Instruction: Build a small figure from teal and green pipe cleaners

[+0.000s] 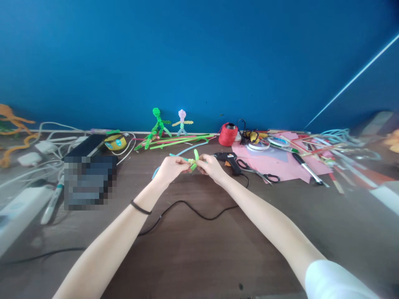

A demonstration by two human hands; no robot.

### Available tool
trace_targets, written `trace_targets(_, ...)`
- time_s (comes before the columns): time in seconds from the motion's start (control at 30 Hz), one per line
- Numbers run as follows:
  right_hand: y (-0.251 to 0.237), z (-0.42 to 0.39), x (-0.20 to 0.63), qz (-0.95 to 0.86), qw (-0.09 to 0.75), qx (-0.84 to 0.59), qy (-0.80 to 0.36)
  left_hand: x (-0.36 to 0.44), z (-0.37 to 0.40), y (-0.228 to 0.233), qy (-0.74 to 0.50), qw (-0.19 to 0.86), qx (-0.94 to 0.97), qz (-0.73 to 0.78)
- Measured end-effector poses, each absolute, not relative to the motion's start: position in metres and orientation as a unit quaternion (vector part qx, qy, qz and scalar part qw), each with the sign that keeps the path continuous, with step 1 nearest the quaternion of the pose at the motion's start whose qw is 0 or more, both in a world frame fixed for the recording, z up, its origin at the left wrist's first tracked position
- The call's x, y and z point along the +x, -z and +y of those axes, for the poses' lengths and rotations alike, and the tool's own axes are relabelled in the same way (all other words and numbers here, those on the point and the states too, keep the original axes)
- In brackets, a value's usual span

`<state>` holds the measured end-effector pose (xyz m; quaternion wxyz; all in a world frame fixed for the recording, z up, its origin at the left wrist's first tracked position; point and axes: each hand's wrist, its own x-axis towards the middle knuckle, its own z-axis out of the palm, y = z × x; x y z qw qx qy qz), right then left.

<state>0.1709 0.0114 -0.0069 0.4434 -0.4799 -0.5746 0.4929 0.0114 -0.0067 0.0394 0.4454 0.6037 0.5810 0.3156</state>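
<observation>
Above the middle of the brown table, my left hand (pixel 175 168) and my right hand (pixel 211 166) meet around a small yellow-green pipe cleaner piece (pixel 196 155). Thumb and fingers of both hands pinch it from either side. Its lower part is partly hidden by my fingertips. A blue pipe cleaner (pixel 190 148) runs behind my hands, and I cannot tell whether it joins the held piece. Farther back, a green pipe cleaner figure (pixel 159 123) and a pink-headed pipe cleaner figure (pixel 182 121) stand near the blue wall, with loose green pipe cleaners (pixel 182 141) in front.
Just right of my hands lie a black glue gun (pixel 230 160) and scissors (pixel 259 171). A red thread spool (pixel 227 134), pink paper (pixel 301 166) and a marker (pixel 308 168) are beyond. At left are white cables (pixel 21 174) and a pixelated dark object (pixel 90 180). A black cord (pixel 196 212) crosses the table.
</observation>
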Motion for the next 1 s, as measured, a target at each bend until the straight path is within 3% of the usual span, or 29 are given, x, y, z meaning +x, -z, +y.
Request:
trace_targets(0.23, 0.001, 0.010, 0.172, -0.519, 0.461, -0.438, -0.571, 0.004, 0.002, -0.031, -0.310, 0.555, 0.527, 0.564)
trace_targets(0.63, -0.001, 0.007, 0.175, -0.559, 0.406, -0.350, -0.633, -0.012, 0.014, -0.019, -0.313, 0.561, 0.566, 0.517)
trace_targets(0.83, -0.008, 0.000, 0.172, -0.639, 0.349, -0.312, -0.610, -0.023, 0.018, -0.025, -0.307, 0.569, 0.573, 0.504)
trace_targets(1.0, -0.010, 0.000, 0.173, -0.648, 0.384, -0.353, -0.555, -0.025, 0.017, -0.032, -0.282, 0.605, 0.558, 0.494)
